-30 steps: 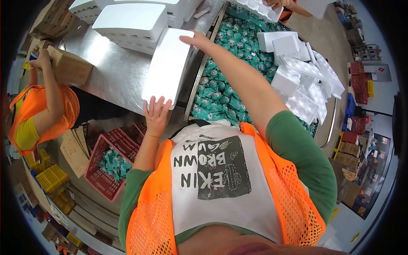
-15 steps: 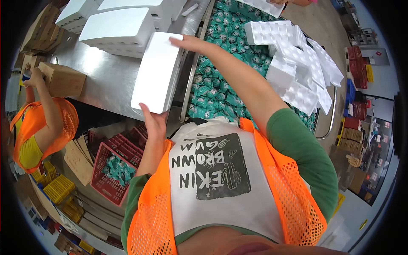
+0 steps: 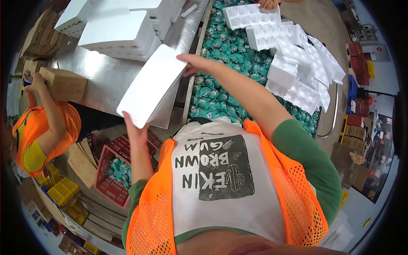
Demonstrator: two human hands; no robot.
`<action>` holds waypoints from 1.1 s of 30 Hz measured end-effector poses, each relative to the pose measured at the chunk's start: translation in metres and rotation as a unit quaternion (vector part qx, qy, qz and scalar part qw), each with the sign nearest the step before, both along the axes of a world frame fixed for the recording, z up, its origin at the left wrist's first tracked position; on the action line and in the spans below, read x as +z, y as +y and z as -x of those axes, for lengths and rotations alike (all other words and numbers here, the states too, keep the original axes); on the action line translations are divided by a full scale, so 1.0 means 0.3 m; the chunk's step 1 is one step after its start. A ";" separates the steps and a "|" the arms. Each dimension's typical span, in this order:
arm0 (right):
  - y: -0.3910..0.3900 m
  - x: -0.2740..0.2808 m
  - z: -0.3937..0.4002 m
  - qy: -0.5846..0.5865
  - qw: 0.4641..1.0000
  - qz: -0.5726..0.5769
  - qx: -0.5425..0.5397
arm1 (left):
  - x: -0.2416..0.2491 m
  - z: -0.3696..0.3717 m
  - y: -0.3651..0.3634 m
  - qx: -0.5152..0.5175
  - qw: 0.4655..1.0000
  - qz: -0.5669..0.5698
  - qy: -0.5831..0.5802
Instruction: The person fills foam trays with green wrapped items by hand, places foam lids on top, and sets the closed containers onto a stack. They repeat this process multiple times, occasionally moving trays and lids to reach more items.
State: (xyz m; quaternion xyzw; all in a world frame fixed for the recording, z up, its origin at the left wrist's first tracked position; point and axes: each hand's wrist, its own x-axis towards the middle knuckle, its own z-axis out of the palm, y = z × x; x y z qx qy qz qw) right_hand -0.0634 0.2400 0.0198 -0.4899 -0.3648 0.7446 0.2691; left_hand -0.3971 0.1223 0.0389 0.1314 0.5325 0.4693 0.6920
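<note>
A long white foam box [image 3: 148, 87] with a smooth lid is tilted over the front edge of the metal table [image 3: 78, 59]. My left hand [image 3: 137, 132] grips its near end, thumb on top, with the other fingers partly hidden underneath. At the far right corner my right hand [image 3: 193, 64] holds the same box, fingers along its side. Behind it on the table, similar white foam boxes [image 3: 117, 32] are stacked. Close to my right forearm, a wide bin is filled with teal-wrapped round items [image 3: 219, 91].
Empty-looking foam trays [image 3: 293, 51] lie piled on the bin's right side. Another person's hand [image 3: 268, 4] holds a foam tray [image 3: 250, 16] at the top. To the left, a co-worker in an orange vest [image 3: 53, 131] stands by a cardboard box [image 3: 63, 83]. A red crate [image 3: 104, 178] sits below.
The foam box has turned, its near end swinging left and its far end shifting right, with both my hands still on it. At the top, the other person's foam tray has come further into view.
</note>
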 end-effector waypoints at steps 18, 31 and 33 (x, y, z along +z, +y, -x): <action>-0.292 0.185 0.424 -0.194 0.959 -0.086 -0.185 | -0.083 -0.105 0.346 -0.068 0.960 -0.263 -0.071; -0.737 0.426 -0.517 -0.486 0.682 -0.428 -0.340 | -0.215 -0.246 -0.231 -0.073 0.967 -0.119 0.212; -0.921 0.428 -0.744 -0.530 0.602 -0.408 -0.436 | -0.238 -0.285 -0.224 -0.150 0.931 -0.224 0.247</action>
